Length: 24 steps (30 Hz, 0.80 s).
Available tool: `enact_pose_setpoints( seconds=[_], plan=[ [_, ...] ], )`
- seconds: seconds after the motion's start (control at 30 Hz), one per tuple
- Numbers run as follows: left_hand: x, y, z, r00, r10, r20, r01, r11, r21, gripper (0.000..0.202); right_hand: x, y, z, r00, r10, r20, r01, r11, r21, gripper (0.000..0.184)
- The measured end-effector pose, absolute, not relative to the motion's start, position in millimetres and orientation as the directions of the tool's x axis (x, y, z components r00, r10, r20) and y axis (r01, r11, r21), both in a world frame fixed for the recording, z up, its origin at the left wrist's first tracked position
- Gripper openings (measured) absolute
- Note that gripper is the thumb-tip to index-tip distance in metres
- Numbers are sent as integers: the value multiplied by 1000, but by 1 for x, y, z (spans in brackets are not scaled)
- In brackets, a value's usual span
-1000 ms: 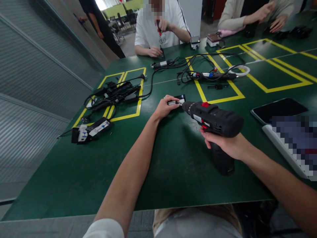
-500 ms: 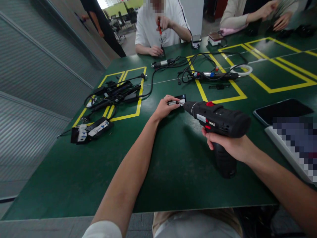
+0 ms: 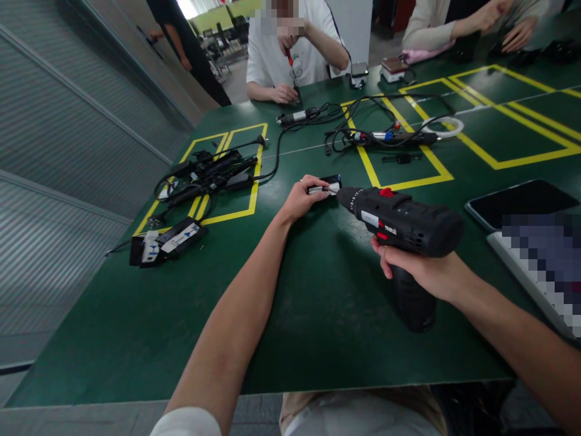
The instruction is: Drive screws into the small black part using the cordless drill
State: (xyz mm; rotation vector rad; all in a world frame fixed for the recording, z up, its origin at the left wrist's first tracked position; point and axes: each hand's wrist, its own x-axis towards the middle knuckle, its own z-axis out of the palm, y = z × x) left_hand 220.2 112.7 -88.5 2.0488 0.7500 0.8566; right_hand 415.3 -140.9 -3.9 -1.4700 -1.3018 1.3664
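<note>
A black cordless drill (image 3: 403, 218) is in my right hand (image 3: 417, 263), its fingers wrapped around the grip near the trigger. The drill's chuck points left, and its bit meets a small black part with a white face (image 3: 334, 183) on the table. My left hand (image 3: 305, 197) grips that small black part from the left, fingertips close to the bit. What lies under my left fingers is hidden.
Black cabled parts (image 3: 213, 172) lie to the left, with labelled black pieces (image 3: 167, 241) in front. An electric screwdriver (image 3: 390, 138) with coiled cable is ahead. A phone (image 3: 517, 203) lies right. A co-worker (image 3: 290, 54) sits opposite, holding a red-handled tool (image 3: 289, 59).
The drill has tilted very slightly, its rear end a little lower and further right. My left hand stays on the small black part. The co-worker opposite has raised a hand.
</note>
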Motion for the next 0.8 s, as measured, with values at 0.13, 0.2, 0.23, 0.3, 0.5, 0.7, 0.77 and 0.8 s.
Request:
enact_pose_setpoints(
  seconds=[0.13,0.2,0.23,0.3,0.5,0.7,0.77,0.8],
  plan=[
    [220,112,-87,607,737,298,227,-519,824,27,414,-141,-3,-77,965,-250,205,-230,-951,18],
    [220,112,-87,610,737,290,232,-516,824,27,413,-141,-3,-74,969,-236,197,-218,-956,17],
    [220,112,-87,611,738,288,232,-514,826,27,413,-141,-3,-73,970,-232,191,-215,-958,16],
    [220,113,-87,608,741,287,227,-508,831,26,412,-141,-2,-71,970,-234,179,-218,-959,15],
    [220,115,-90,608,740,287,210,-499,841,26,412,-140,3,-52,958,-282,165,-270,-949,9],
    [220,116,-90,608,739,290,198,-494,846,26,417,-139,-1,-83,974,-209,186,-190,-964,15],
    [220,115,-89,605,740,293,195,-494,847,26,418,-138,-2,-84,976,-200,207,-179,-962,19],
    [221,114,-88,603,744,288,197,-489,850,25,418,-138,-3,-86,976,-202,210,-180,-961,21]
  ],
)
